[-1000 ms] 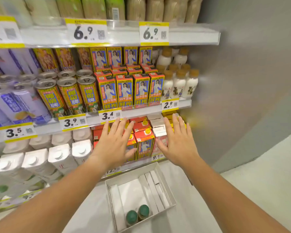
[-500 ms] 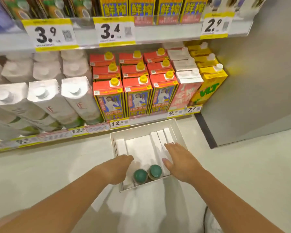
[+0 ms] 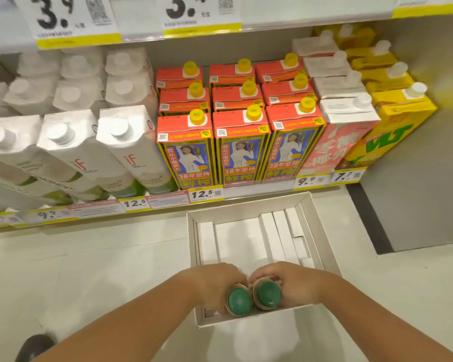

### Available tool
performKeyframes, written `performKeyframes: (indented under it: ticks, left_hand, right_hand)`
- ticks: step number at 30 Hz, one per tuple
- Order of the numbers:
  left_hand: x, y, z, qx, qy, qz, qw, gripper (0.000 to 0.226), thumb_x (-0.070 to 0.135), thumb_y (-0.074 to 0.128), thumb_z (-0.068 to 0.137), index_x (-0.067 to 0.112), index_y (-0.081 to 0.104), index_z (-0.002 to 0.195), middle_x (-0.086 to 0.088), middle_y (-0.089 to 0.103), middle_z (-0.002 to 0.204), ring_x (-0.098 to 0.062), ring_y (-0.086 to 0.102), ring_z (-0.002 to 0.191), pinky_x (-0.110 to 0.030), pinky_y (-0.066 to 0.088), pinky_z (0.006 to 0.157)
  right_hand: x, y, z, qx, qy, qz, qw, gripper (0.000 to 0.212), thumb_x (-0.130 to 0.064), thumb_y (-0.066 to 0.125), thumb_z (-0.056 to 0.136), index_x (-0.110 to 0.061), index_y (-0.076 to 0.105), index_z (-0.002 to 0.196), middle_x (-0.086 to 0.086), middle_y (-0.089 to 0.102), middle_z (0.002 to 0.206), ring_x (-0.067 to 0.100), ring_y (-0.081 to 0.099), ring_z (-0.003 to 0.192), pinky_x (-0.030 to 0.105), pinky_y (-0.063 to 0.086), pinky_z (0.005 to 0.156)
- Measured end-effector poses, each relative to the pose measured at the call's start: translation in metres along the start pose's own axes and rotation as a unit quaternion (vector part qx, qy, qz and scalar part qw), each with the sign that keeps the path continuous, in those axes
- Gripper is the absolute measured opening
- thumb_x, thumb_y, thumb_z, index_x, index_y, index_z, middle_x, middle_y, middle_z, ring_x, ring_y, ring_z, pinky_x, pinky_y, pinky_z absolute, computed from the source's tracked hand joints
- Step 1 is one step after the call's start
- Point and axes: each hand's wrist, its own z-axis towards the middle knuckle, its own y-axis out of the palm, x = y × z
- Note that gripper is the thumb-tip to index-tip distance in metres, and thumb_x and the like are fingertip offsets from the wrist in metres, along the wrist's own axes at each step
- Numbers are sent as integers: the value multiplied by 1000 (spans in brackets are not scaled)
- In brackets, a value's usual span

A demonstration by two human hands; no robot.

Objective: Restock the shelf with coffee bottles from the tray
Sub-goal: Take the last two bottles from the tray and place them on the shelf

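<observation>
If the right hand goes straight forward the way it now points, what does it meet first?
Probably the white strips lying in the tray, then the tray's far wall. The right hand holds a green-capped bottle; depth is unclear from above.

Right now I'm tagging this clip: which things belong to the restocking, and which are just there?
In the job:
- left hand on left bottle
- right hand on right bottle
- tray

Just there:
- red cartons
- white cartons
- yellow cartons
- price tags

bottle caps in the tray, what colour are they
Green, on both bottle caps, seen from above in the head view.
</observation>
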Motion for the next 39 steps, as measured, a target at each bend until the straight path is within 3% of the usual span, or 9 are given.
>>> performKeyframes:
  ticks: [5, 8, 11, 15, 18, 25, 31, 35, 39]
  left_hand:
    - [-1, -5, -6, 14, 2, -27, 1000, 43, 27, 83, 68, 33, 62, 105, 8, 68, 104, -18, 65, 94, -45, 57, 87]
    - [2, -14, -12, 31, 8, -66, 997, 53, 24, 89, 65, 33, 63, 110, 10, 69, 107, -18, 64, 99, -43, 55, 92]
    - [11, -36, -24, 71, 12, -113, 991, 49, 22, 92, 64, 28, 66, 106, 6, 67, 108, -18, 63, 101, -37, 53, 94]
    - [41, -89, -60, 124, 20, -198, 972, 45, 20, 91, 66, 24, 64, 102, 12, 64, 104, -6, 61, 96, -20, 49, 84]
    - [69, -133, -98, 147, 53, -259, 953, 38, 15, 89, 70, 21, 69, 102, 8, 75, 104, -8, 68, 100, -30, 54, 92]
    - [143, -217, -173, 247, 168, -369, 880, 57, -9, 81, 72, 15, 62, 120, -1, 74, 116, -18, 70, 108, -22, 53, 87]
    - [221, -290, -219, 327, 302, -396, 803, 66, 5, 86, 61, 6, 62, 123, -11, 75, 111, -20, 71, 96, -26, 56, 79]
    - [282, -331, -243, 360, 371, -384, 765, 50, 14, 82, 68, 16, 71, 117, -12, 72, 119, -23, 69, 108, -29, 56, 85]
    - [338, -367, -257, 433, 402, -371, 716, 39, 26, 77, 70, 28, 75, 109, -2, 75, 113, -11, 68, 103, -25, 56, 83]
  right_hand:
    - [0, 3, -1, 8, -35, -22, 999, 33, -29, 83, 76, -33, 68, 106, -12, 69, 108, 8, 66, 101, 33, 55, 94]
    - [2, 0, -12, 16, -29, 21, 999, 28, -14, 78, 79, -28, 68, 100, 0, 67, 106, 7, 64, 95, 43, 53, 98]
    - [-6, -13, -32, 16, -13, 83, 996, 41, 2, 73, 77, -29, 70, 105, -8, 69, 110, 8, 63, 107, 37, 50, 103]
    - [-44, -41, -72, 38, -39, 147, 988, 39, 4, 70, 77, -25, 69, 103, -7, 70, 105, 6, 63, 104, 24, 48, 87]
    - [-82, -67, -110, 87, -79, 193, 974, 38, -1, 72, 74, -22, 69, 105, 0, 69, 104, 12, 62, 99, 25, 50, 81]
    - [-174, -128, -213, 185, -189, 232, 936, 64, -19, 85, 68, -12, 61, 128, 24, 60, 134, 31, 58, 119, 50, 42, 104]
    - [-235, -182, -303, 251, -321, 237, 882, 82, -24, 88, 69, -6, 50, 139, 27, 56, 138, 43, 55, 125, 49, 45, 102]
    - [-274, -214, -358, 280, -395, 240, 842, 76, -34, 88, 68, -8, 58, 133, 25, 61, 132, 35, 62, 115, 40, 52, 91]
    - [-305, -246, -393, 308, -426, 230, 819, 58, -32, 65, 86, -10, 53, 139, 27, 57, 137, 44, 57, 123, 49, 50, 97]
